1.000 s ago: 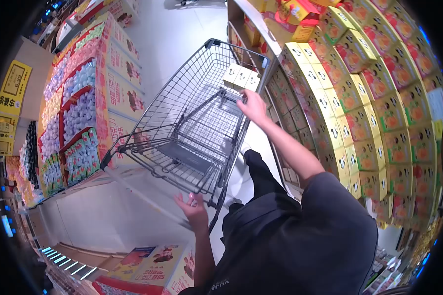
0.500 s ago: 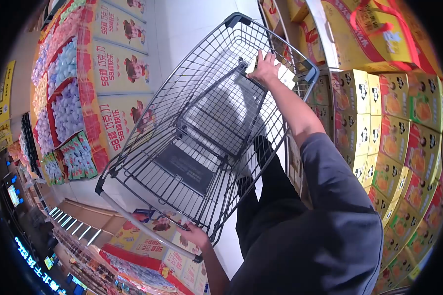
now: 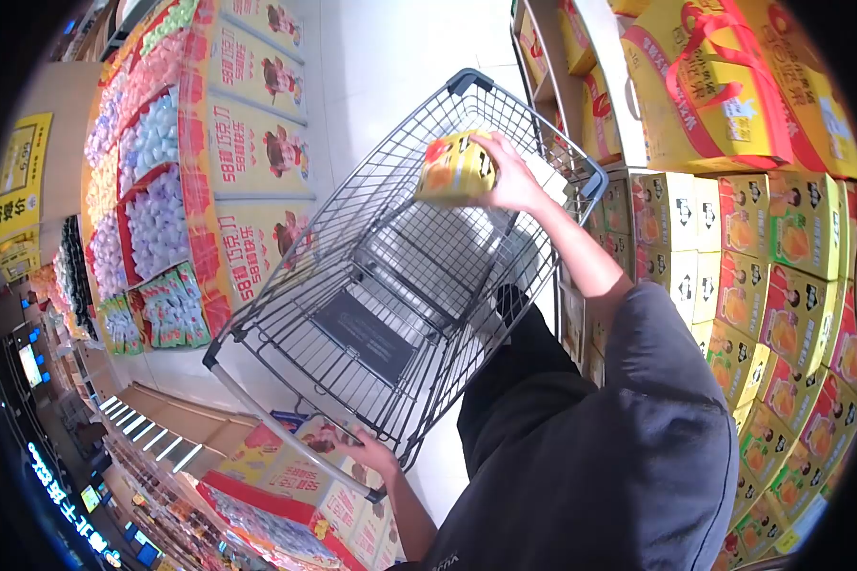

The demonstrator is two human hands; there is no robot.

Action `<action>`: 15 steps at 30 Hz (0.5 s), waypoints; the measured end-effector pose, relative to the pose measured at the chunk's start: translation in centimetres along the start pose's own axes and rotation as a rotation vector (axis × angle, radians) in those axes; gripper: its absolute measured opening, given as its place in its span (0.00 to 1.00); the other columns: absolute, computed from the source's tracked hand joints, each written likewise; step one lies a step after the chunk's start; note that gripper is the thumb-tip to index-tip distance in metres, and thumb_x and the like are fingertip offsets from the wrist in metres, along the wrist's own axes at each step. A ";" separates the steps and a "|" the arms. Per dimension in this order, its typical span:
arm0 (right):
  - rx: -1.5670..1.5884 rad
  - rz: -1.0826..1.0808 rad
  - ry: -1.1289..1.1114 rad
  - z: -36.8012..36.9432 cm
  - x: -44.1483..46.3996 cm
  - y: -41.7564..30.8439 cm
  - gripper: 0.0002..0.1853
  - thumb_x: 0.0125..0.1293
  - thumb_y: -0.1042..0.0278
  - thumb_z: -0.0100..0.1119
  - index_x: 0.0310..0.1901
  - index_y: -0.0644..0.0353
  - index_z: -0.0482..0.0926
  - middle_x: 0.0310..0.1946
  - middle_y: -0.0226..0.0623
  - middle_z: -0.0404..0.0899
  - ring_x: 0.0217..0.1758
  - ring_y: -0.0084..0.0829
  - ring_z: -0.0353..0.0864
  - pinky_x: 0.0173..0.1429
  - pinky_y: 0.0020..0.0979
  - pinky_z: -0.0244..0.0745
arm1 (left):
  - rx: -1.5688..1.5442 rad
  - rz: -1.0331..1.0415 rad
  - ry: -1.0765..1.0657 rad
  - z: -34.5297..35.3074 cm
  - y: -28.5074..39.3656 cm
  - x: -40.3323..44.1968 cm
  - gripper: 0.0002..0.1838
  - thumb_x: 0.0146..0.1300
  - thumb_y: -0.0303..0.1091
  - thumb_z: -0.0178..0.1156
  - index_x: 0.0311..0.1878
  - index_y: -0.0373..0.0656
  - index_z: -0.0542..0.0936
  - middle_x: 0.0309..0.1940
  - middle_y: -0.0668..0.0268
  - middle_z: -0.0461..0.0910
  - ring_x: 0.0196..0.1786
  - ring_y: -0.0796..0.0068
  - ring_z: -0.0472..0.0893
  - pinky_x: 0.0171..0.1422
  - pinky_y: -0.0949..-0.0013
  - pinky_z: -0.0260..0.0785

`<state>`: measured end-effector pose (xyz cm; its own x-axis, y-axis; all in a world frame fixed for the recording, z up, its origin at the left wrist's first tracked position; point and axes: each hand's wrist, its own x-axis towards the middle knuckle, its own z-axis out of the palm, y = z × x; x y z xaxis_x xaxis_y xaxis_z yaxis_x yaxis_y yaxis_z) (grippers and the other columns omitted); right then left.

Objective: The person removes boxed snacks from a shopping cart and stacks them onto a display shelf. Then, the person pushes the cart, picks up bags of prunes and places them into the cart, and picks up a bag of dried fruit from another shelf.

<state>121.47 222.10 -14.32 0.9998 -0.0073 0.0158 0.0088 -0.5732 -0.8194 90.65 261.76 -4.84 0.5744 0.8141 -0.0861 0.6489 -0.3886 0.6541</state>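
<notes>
Yel. box (image 3: 454, 169) just L of R hand (image 3: 510, 178), over cart (image 3: 364, 338); R grip part-open to box width, holding it. L hand (image 3: 375, 456) nr handle (image 3: 278, 428), grip unclear.

A loose, dark grey shirt (image 3: 600, 466), its short, wide right sleeve (image 3: 662, 333) ending near the elbow and small pale lettering (image 3: 445, 562) partly visible, tops black trousers (image 3: 524, 395); right hand (image 3: 514, 178) and left hand (image 3: 377, 454) are bare.
</notes>
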 end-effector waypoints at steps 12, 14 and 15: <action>0.476 -0.510 -0.369 -7.9 -15.8 -17.4 0.53 0.31 0.66 0.77 0.65 0.50 0.60 0.61 0.49 0.61 0.66 0.49 0.61 0.69 0.41 0.60 | -1.034 -0.345 -1.484 8.9 9.8 -1.2 0.35 0.70 0.54 0.44 0.72 0.42 0.53 0.67 0.55 0.62 0.65 0.57 0.68 0.66 0.52 0.64; 0.387 -0.475 -0.319 -8.4 -18.7 -18.3 0.59 0.31 0.71 0.76 0.70 0.53 0.54 0.65 0.52 0.57 0.71 0.52 0.56 0.72 0.45 0.56 | -0.938 -0.381 -1.615 10.6 10.8 -1.9 0.33 0.70 0.44 0.46 0.73 0.39 0.51 0.66 0.52 0.63 0.66 0.54 0.68 0.68 0.51 0.63; 0.249 -0.411 -0.265 -9.0 -20.4 -18.6 0.61 0.32 0.72 0.75 0.72 0.55 0.50 0.67 0.53 0.56 0.72 0.52 0.54 0.73 0.45 0.55 | -0.856 -0.288 -1.595 9.6 12.6 -3.1 0.32 0.70 0.42 0.47 0.72 0.39 0.52 0.65 0.51 0.64 0.65 0.55 0.70 0.66 0.53 0.66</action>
<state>100.76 225.50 5.75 0.8824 0.4018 0.2447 0.3706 -0.2734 -0.8876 101.87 250.18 -3.55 0.7079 -0.5302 -0.4668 0.6924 0.3903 0.6068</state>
